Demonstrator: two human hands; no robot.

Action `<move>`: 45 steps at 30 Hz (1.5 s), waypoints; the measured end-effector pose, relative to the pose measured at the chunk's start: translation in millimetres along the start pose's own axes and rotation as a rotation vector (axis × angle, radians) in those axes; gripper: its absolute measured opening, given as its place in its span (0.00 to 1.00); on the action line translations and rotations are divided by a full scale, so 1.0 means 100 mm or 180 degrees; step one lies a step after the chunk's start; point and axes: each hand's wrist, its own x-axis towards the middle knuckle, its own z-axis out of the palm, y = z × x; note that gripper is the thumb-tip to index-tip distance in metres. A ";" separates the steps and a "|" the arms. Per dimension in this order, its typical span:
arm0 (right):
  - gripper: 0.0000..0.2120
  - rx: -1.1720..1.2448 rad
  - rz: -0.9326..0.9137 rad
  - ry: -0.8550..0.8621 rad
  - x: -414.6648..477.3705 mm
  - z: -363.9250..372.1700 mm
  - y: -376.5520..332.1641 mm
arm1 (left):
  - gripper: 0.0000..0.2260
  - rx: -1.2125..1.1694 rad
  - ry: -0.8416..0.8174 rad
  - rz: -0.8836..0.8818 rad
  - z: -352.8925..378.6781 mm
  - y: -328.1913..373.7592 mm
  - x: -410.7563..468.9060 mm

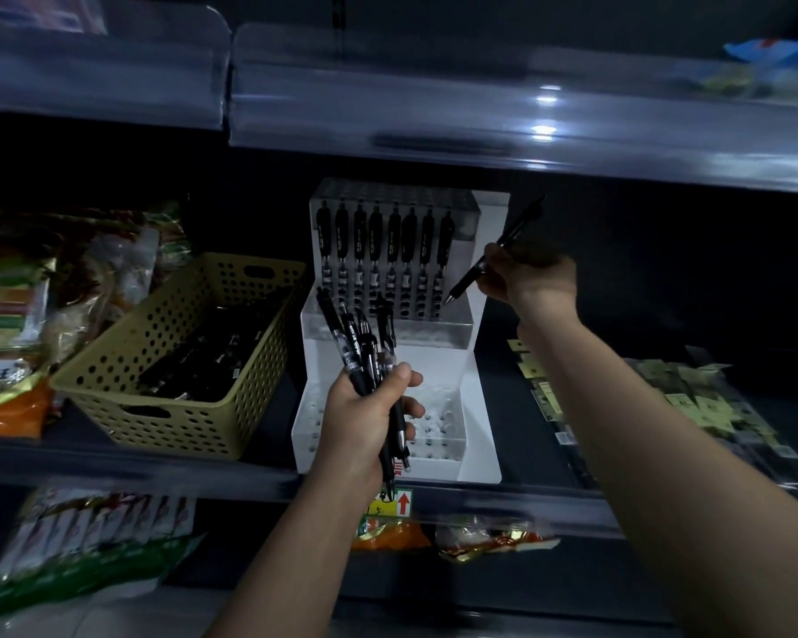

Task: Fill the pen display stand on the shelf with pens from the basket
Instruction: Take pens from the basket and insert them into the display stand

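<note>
**Seating 1 more pen in the stand's upper tier**

Guiding the tip is the whole job here. The right hand (pixel 528 280) pinches 1 pen (pixel 468 278) between thumb and curled fingers. The pen slants tip-down, its point just beside the right end of the upper tier of the pen display stand (pixel 434 368), where a row of 8 pens (pixel 383 237) stands upright. The left hand (pixel 365 412) is wrapped around a bundle of pens (pixel 358 347), held in front of the stand's lower tier (pixel 438 421), whose holes look mostly unfilled. The basket (pixel 180 421), just left of the stand on the shelf (pixel 512 421), holds spare pens (pixel 203 361).

To do this well, I would bring the pen upright before lowering it, so the tip meets a free hole squarely rather than skidding across the tier's top. A hole in front of the filled row seems the wise pick. The hand should descend from above so it does not knock the neighbours. Keeping the bundle low and clear of the working hand would help too.
</note>
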 end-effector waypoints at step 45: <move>0.08 -0.2734 -0.1367 0.0192 0.05 0.17 0.33 | 0.03 -0.0020 0.0020 -0.0011 -0.05 0.02 0.02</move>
